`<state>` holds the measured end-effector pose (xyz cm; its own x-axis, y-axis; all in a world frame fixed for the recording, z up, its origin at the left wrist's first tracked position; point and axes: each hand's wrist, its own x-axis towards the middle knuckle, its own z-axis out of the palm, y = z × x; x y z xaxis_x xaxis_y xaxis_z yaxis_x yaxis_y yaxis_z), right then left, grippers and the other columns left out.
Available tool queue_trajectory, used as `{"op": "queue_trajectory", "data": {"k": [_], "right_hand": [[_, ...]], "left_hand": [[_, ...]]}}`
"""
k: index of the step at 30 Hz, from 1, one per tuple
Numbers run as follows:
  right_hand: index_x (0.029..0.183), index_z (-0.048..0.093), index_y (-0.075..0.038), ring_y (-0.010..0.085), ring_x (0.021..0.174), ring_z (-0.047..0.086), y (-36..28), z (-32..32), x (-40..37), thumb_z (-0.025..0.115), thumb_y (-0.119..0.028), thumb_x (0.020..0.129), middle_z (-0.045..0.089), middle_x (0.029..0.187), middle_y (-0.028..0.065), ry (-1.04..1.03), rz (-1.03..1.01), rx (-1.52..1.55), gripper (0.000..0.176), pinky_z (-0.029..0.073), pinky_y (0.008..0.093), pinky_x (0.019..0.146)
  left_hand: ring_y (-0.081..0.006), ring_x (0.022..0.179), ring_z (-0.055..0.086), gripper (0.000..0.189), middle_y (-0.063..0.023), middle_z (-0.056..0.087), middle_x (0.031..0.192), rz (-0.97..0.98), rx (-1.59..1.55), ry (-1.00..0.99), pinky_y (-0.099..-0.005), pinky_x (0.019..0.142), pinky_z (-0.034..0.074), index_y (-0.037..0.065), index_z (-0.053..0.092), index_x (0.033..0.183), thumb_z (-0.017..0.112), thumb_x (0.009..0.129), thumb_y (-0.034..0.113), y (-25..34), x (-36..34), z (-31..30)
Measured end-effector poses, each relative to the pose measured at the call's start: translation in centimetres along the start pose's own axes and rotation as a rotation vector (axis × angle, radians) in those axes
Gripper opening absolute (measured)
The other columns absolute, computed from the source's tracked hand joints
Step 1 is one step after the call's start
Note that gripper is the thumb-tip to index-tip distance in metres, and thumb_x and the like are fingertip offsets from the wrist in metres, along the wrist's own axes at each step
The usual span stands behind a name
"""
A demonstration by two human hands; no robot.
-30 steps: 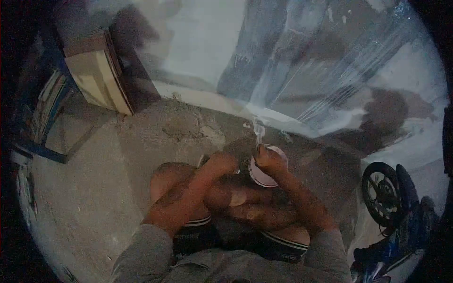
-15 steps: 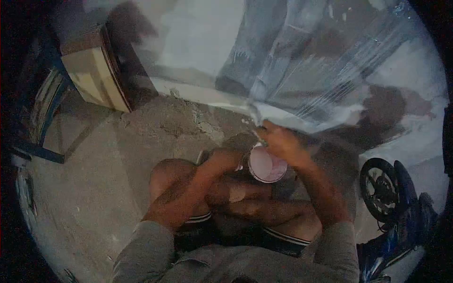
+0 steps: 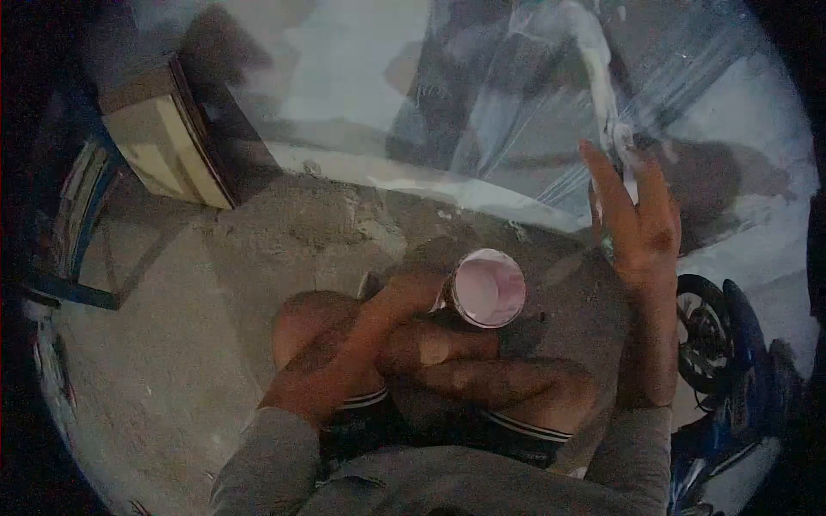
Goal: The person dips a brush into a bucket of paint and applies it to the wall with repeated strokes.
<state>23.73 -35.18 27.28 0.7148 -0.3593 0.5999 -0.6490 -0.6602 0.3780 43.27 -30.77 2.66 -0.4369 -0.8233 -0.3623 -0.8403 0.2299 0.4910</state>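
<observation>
Head view: the left hand (image 3: 418, 291) grasps the cup (image 3: 514, 290) at its side, over the floor (image 3: 181, 344), short of the wall's (image 3: 361, 77) lower edge. The right hand (image 3: 644, 222) grips a white-smeared brush (image 3: 616, 138) above that edge; whether it touches, I cannot tell.

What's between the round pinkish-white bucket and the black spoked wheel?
In the head view, starting at the bucket: shadowed grey-brown floor, then the person's bare right forearm.
</observation>
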Motion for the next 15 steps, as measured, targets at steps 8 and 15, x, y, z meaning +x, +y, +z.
{"op": "queue_trajectory", "data": {"k": [8,15], "right_hand": [[0.109,0.054,-0.008,0.0320,0.084,0.059,-6.9,15.4,-12.3,0.046,-0.019,0.084,0.052,0.096,0.0130,-0.702,0.086,0.223,0.028,0.051,0.0412,0.070],[0.117,0.050,-0.011,0.0324,0.091,0.058,-4.7,17.0,-11.8,0.050,-0.015,0.082,0.051,0.110,0.0132,-0.925,0.139,0.348,0.035,0.051,0.0387,0.076]], "left_hand": [[-0.0342,0.088,0.060,0.033,-0.0182,0.062,0.097,-0.012,0.056,-0.006,-0.0465,0.076,0.047,0.003,0.060,0.100,0.054,0.081,0.029,-3.1,1.3,4.2],[-0.0324,0.091,0.060,0.028,-0.0163,0.061,0.101,-0.058,0.108,-0.077,-0.0439,0.077,0.048,0.004,0.062,0.099,0.056,0.080,0.024,-4.0,2.5,5.2]]}}
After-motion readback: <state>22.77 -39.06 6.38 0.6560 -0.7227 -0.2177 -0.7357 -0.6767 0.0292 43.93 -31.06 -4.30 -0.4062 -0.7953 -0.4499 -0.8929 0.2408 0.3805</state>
